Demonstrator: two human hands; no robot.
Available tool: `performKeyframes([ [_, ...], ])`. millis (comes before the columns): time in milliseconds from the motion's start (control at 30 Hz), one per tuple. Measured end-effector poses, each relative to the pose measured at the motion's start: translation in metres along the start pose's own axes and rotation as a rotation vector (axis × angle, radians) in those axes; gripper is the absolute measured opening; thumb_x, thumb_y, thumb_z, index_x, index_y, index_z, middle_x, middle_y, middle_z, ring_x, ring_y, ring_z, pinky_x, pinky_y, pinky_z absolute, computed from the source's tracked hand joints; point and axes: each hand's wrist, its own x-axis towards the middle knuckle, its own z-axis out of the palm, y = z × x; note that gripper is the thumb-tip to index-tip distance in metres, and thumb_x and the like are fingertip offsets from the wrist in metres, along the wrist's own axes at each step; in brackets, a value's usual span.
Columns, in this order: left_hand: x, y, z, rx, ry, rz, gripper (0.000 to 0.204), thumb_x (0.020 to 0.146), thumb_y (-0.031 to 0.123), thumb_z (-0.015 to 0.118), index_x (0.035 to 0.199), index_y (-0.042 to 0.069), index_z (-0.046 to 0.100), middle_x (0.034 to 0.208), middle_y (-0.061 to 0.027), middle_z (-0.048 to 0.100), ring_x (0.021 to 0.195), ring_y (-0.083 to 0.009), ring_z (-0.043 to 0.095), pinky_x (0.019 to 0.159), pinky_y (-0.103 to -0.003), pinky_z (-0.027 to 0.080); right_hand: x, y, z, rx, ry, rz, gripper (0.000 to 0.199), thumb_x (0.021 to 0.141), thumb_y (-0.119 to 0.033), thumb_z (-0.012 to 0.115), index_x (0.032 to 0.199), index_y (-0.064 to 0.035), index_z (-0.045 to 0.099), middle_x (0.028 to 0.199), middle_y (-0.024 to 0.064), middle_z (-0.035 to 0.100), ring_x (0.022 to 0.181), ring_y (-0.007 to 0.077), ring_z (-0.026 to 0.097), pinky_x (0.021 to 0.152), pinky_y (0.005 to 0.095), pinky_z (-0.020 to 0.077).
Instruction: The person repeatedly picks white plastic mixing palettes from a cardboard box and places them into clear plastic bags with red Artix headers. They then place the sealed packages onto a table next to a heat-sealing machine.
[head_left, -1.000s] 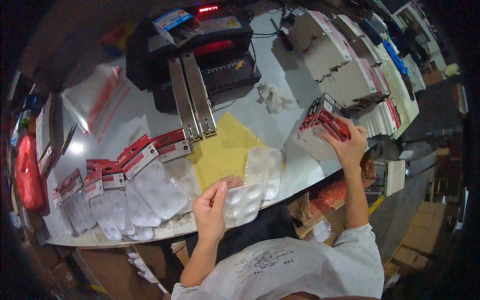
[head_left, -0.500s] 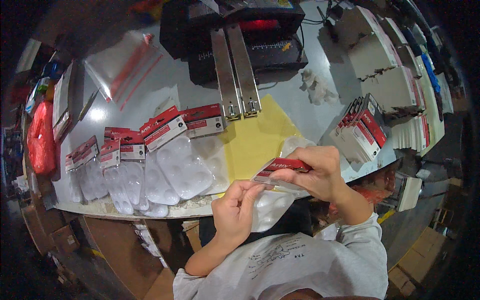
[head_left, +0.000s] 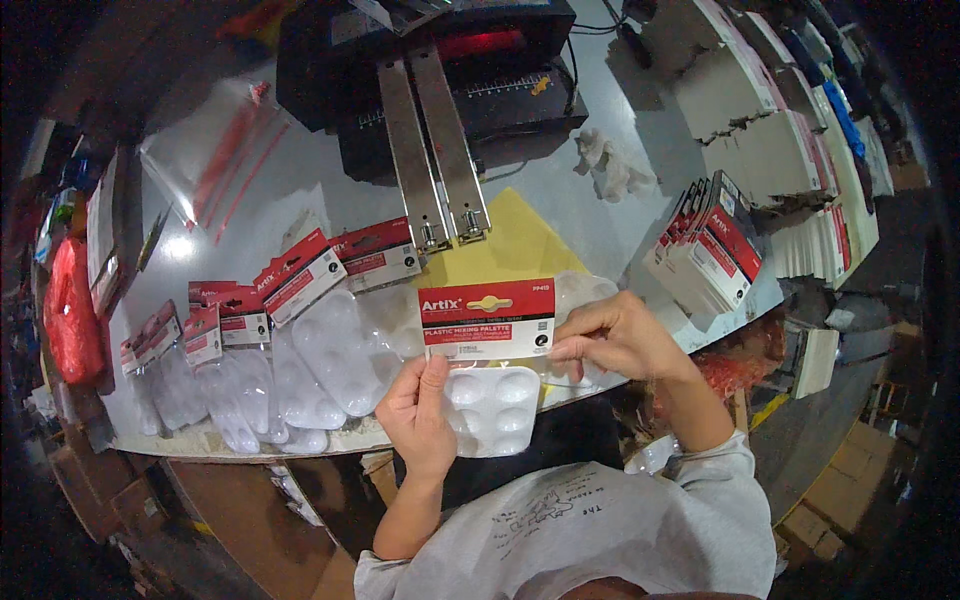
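Left hand (head_left: 420, 405) pinching palette (head_left: 492, 408), right hand (head_left: 615, 335) gripping header card (head_left: 487, 318) at center. Finished packs (head_left: 290, 350) piled at 9 o'clock; card stack (head_left: 712, 245) at 2 still waiting.

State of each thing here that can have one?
Left hand: gripping the white palette.
Right hand: pinching the red header card at its right edge.
Finished packs: lying overlapped on the table.
Sealing machine: red light on.
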Motion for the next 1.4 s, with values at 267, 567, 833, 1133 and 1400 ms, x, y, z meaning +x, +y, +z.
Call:
performKeyframes([
  [267, 0.000, 0.007, -0.004, 0.133, -0.022, 0.000, 0.024, 0.094, 0.017, 0.049, 0.081, -0.003, 0.055, 0.067, -0.0019, 0.053, 0.063, -0.0085, 0.042, 0.057, -0.024, 0.036, -0.005, 0.000, 0.020, 0.320, 0.028, 0.043, 0.015, 0.082, -0.011, 0.065, 0.078, 0.0029, 0.066, 0.063, 0.0056, 0.061, 0.053, 0.0098, 0.056, 0.045, 0.0214, 0.0407],
  [567, 0.076, -0.014, 0.016, 0.208, 0.043, 0.110, 0.027, 0.095, 0.021, 0.045, 0.079, 0.000, 0.049, 0.068, -0.0044, 0.048, 0.067, -0.0119, 0.041, 0.063, -0.026, 0.036, 0.074, 0.011, 0.036, 0.534, 0.336, -0.108, 0.016, 0.084, -0.011, 0.060, 0.085, 0.0054, 0.064, 0.069, 0.0063, 0.060, 0.055, 0.0097, 0.052, 0.052, 0.0216, 0.0406],
  [833, 0.071, -0.016, 0.019, 0.053, 0.044, 0.066, 0.024, 0.095, 0.020, 0.045, 0.082, 0.000, 0.050, 0.071, -0.0027, 0.050, 0.069, -0.0109, 0.042, 0.065, -0.026, 0.037, 0.063, 0.001, 0.034, 0.466, 0.351, -0.133, 0.016, 0.085, -0.010, 0.059, 0.086, 0.0051, 0.064, 0.069, 0.0076, 0.061, 0.056, 0.0104, 0.054, 0.053, 0.0218, 0.0427],
  [1133, 0.080, -0.032, 0.021, 0.055, 0.028, 0.073, 0.023, 0.095, 0.017, 0.043, 0.082, 0.000, 0.050, 0.072, -0.0025, 0.049, 0.069, -0.0116, 0.042, 0.065, -0.028, 0.037, 0.068, 0.008, 0.032, 0.368, 0.366, -0.174, 0.018, 0.087, -0.009, 0.056, 0.092, 0.0064, 0.063, 0.075, 0.0088, 0.063, 0.058, 0.0126, 0.056, 0.056, 0.0233, 0.0456],
  [1400, 0.086, 0.025, -0.064, 1.008, 0.436, 0.377, 0.030, 0.089, 0.021, 0.052, 0.112, 0.002, 0.056, 0.098, -0.0149, 0.059, 0.098, -0.0322, 0.055, 0.090, -0.040, 0.040, -0.059, 0.001, -0.106, -0.935, 1.015, -0.051, 0.080, 0.065, -0.030, 0.077, 0.130, 0.0022, 0.041, 0.129, 0.0235, 0.047, 0.120, 0.0352, 0.045, 0.100, 0.0399, 0.0349],
])
